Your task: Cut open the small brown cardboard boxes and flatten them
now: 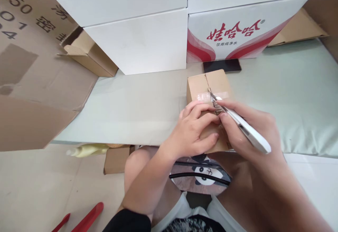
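A small brown cardboard box (pixel 215 79) sits near the front edge of the cloth-covered surface, with clear tape across its top seam. My left hand (pixel 196 128) holds the box from its left side, the fingers curved over the top and the thumb apart from them. In my right hand (pixel 253 130) is a white utility knife (pixel 250 135), gripped with the thumb and index finger close to its blade end. Its tip is at the slit seam by the tape. How deep the blade goes is hidden.
Behind the box lies a black phone (pixel 223 65), against a white carton with red lettering (pixel 235 31). Another white carton (pixel 148 45) stands left of it. A large cardboard box (pixel 39 112) and an open small box (pixel 92 54) are at left. Red objects (pixel 89 218) lie on the floor.
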`<state>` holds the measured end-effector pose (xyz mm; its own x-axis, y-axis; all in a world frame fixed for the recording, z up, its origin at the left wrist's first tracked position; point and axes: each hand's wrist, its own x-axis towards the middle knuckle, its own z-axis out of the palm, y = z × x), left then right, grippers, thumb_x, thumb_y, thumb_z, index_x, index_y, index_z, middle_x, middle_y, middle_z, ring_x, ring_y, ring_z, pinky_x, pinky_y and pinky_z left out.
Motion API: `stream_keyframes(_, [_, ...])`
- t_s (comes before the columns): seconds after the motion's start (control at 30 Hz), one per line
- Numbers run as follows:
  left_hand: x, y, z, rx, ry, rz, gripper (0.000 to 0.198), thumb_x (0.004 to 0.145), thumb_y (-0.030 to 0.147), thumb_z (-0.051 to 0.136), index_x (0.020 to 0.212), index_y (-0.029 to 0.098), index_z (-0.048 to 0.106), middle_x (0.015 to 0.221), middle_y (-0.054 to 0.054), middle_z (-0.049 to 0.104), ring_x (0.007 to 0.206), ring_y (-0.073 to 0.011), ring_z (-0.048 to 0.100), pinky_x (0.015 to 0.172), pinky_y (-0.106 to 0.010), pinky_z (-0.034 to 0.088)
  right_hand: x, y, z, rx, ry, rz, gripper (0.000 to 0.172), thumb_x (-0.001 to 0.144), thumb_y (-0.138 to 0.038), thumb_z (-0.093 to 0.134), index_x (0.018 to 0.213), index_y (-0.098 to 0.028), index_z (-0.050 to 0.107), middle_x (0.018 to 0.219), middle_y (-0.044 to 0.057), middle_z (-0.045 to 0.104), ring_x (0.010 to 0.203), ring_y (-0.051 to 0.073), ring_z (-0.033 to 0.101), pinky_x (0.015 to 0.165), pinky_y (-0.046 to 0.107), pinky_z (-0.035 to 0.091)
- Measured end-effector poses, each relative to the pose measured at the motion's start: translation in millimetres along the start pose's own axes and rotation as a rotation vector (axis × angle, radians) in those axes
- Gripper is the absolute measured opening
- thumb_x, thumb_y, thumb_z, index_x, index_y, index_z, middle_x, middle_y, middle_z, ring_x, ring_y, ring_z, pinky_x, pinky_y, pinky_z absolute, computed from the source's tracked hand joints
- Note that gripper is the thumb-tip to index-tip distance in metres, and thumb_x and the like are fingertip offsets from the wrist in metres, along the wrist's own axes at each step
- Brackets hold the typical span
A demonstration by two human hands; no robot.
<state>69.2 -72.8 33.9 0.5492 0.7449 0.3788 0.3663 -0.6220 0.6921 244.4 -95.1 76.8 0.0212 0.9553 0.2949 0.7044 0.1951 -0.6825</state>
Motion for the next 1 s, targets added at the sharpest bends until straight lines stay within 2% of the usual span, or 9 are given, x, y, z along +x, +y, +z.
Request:
stream_keyframes(0.57, [1.0, 0.8, -1.5, -0.019, -0.012, -0.012, 0.030, 0.090, 0.039, 0.057, 0.116, 0.024, 0.063, 0.135, -0.010, 0.059, 0.138, -0.0317, 0.043, 0.120, -0.054, 0.034, -0.1, -2.8, -4.1, 0.007, 0.027, 0.016, 0.025, 0.087, -0.026, 0.058, 0.103, -0.022, 0.077, 0.083, 0.004, 0.080, 0.066, 0.019, 0.073, 0.062, 0.029, 0.058])
stream_keyframes(0.8, [2.0, 2.5, -4.1, 0.003, -0.058, -0.053, 0.030, 0.090, 0.039, 0.057, 0.116, 0.026, 0.063, 0.137, -0.009, 0.059, 0.140, -0.0321, 0.041, 0.122, -0.053, 0.031, -1.5, -2.8, -4.3, 0.024, 0.028, 0.052, 0.025, 0.086, -0.026, 0.058, 0.102, -0.024, 0.077, 0.076, 0.002, 0.077, 0.062, 0.018, 0.070, 0.058, 0.029, 0.054])
stream_keyframes(1.0, [1.6, 3.5, -3.4, 0.003, -0.023, -0.036, 0.026, 0.090, 0.039, 0.056, 0.111, 0.024, 0.063, 0.133, -0.010, 0.060, 0.137, -0.0308, 0.044, 0.118, -0.052, 0.035, -3.1, -1.2, -6.3, 0.038, -0.008, 0.057, 0.020, 0.085, -0.028, 0.055, 0.084, -0.025, 0.074, 0.057, -0.001, 0.067, 0.049, 0.016, 0.060, 0.051, 0.030, 0.047])
